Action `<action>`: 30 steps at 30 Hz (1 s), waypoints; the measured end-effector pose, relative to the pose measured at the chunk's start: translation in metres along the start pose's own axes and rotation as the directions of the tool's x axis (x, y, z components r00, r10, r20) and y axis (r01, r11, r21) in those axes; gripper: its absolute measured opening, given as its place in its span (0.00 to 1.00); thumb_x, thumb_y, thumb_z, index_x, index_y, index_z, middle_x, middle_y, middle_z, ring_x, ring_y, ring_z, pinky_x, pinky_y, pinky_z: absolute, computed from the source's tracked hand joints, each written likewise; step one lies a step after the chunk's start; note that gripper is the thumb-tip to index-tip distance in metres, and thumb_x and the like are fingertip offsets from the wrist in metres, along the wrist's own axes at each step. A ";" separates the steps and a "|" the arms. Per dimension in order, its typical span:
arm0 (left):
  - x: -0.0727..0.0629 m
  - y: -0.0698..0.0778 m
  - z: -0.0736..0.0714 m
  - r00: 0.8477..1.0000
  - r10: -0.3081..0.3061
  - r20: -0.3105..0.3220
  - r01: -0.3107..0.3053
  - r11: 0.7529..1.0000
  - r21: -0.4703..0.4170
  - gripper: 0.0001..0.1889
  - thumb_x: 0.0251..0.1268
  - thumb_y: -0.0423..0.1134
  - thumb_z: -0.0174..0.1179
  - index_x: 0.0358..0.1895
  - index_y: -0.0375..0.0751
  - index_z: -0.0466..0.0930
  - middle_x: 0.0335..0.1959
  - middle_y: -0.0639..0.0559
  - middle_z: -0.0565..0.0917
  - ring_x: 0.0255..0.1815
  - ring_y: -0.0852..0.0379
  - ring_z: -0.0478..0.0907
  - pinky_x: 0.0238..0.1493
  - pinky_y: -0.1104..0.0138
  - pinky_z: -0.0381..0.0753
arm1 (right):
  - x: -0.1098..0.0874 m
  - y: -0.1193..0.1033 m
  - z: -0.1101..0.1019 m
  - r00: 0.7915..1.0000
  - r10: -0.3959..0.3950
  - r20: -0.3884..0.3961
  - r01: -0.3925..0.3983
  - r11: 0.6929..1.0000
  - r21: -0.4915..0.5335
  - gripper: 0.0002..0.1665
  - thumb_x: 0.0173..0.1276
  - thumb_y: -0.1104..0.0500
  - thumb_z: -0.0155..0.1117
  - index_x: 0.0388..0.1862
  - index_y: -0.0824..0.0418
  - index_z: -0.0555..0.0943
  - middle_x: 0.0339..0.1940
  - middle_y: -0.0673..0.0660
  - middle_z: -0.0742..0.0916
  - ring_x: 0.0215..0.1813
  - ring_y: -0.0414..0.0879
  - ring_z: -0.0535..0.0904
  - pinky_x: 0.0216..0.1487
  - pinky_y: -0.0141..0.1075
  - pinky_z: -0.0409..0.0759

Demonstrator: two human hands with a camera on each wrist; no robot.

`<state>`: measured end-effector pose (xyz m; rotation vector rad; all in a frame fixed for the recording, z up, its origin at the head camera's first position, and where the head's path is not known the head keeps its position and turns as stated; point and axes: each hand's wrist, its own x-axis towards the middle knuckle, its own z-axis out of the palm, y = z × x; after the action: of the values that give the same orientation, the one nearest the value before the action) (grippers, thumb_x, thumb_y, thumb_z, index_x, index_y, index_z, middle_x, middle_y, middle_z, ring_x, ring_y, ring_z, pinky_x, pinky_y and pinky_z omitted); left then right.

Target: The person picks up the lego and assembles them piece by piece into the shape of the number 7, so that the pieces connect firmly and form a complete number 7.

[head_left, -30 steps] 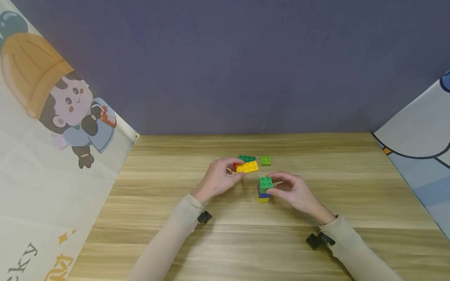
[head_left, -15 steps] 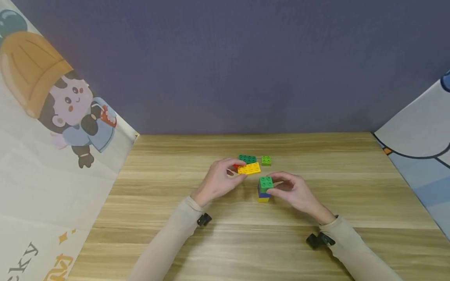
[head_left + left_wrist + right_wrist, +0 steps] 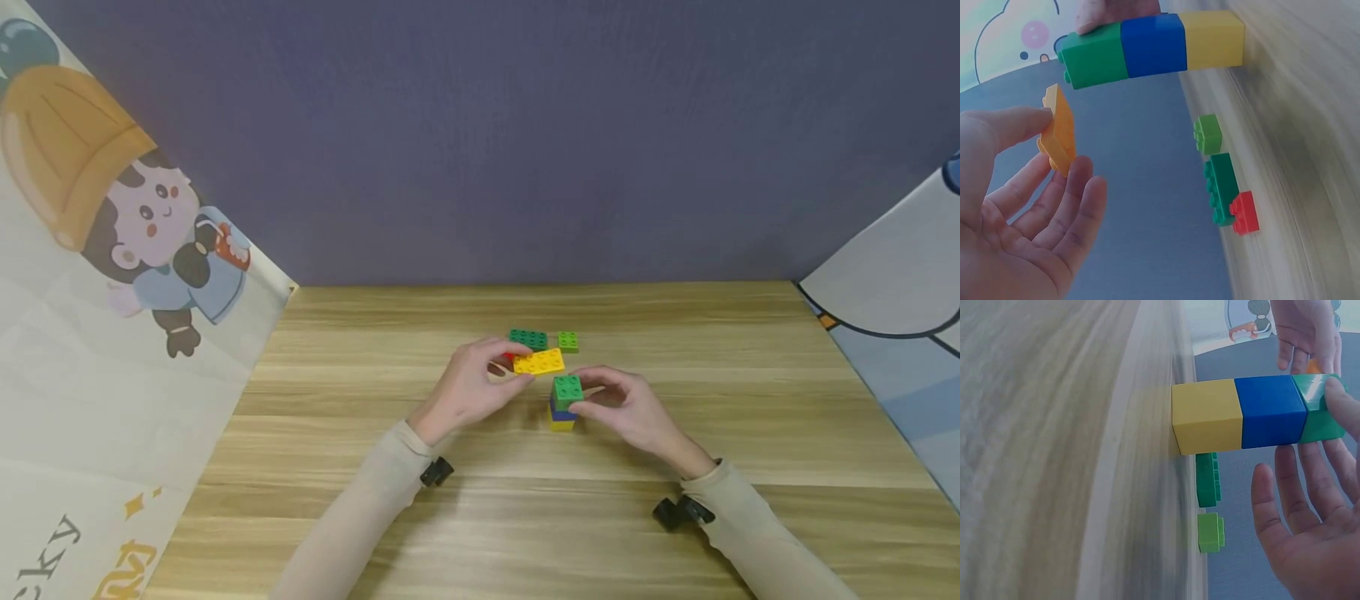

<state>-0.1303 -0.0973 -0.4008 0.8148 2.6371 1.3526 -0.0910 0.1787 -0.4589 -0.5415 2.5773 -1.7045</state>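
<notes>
My left hand (image 3: 472,385) pinches a flat yellow toy building brick (image 3: 542,362) by one end, between thumb and fingers, raised off the table. To its right stands an upright tower of three building bricks: a green brick (image 3: 567,392) on top, a blue one (image 3: 1154,45) in the middle and a yellow one (image 3: 1213,40) at the bottom, resting on the table. My right hand (image 3: 628,410) grips the green top brick from the right side, thumb in front and fingers behind. The flat brick's free end is close to the tower's top, a small gap between them.
Behind the hands lie a dark green brick (image 3: 528,338) and a small lime green brick (image 3: 567,342). A red brick (image 3: 1245,213) sits beside the dark green one, partly covered in the head view by the left hand's brick. The wooden table (image 3: 360,333) ends at a dark blue-grey wall.
My left hand has shifted slightly right, bringing the flat yellow brick nearer the tower. The right hand and the tower have stayed in place.
</notes>
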 end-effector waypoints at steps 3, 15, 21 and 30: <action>-0.001 0.003 0.000 1.000 0.016 0.008 -0.016 1.000 -0.011 0.18 0.71 0.42 0.71 0.60 0.44 0.87 0.53 0.50 0.90 0.48 0.51 0.87 0.49 0.65 0.90 | 0.000 -0.001 0.000 1.000 0.002 0.000 -0.002 1.000 -0.004 0.23 0.69 0.63 0.77 0.62 0.63 0.85 0.56 0.61 0.90 0.50 0.44 0.89 0.52 0.34 0.89; -0.004 0.011 0.003 0.998 0.032 0.052 -0.032 0.999 -0.002 0.19 0.71 0.40 0.72 0.62 0.45 0.87 0.56 0.50 0.89 0.50 0.46 0.88 0.50 0.63 0.89 | 0.000 -0.003 0.000 1.000 0.019 0.005 -0.019 0.999 -0.028 0.23 0.69 0.61 0.78 0.61 0.62 0.85 0.58 0.60 0.90 0.51 0.44 0.89 0.52 0.34 0.89; -0.007 0.013 0.003 0.996 0.065 0.055 -0.065 0.998 -0.005 0.19 0.70 0.37 0.72 0.63 0.44 0.86 0.57 0.50 0.89 0.50 0.49 0.88 0.51 0.61 0.90 | -0.001 -0.003 0.000 1.000 0.026 0.005 -0.026 0.999 -0.025 0.24 0.69 0.61 0.77 0.62 0.62 0.85 0.59 0.61 0.90 0.51 0.45 0.89 0.52 0.34 0.89; -0.009 0.016 0.006 0.994 0.089 0.062 -0.088 0.996 -0.018 0.19 0.68 0.37 0.73 0.61 0.41 0.86 0.57 0.47 0.89 0.47 0.52 0.88 0.52 0.56 0.91 | 0.000 -0.002 0.001 0.999 0.033 0.004 -0.033 0.999 -0.037 0.24 0.70 0.60 0.77 0.63 0.62 0.84 0.60 0.61 0.89 0.51 0.44 0.89 0.52 0.33 0.89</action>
<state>-0.1142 -0.0903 -0.3939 0.9661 2.5687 1.3416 -0.0899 0.1769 -0.4574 -0.5002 2.6042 -1.6467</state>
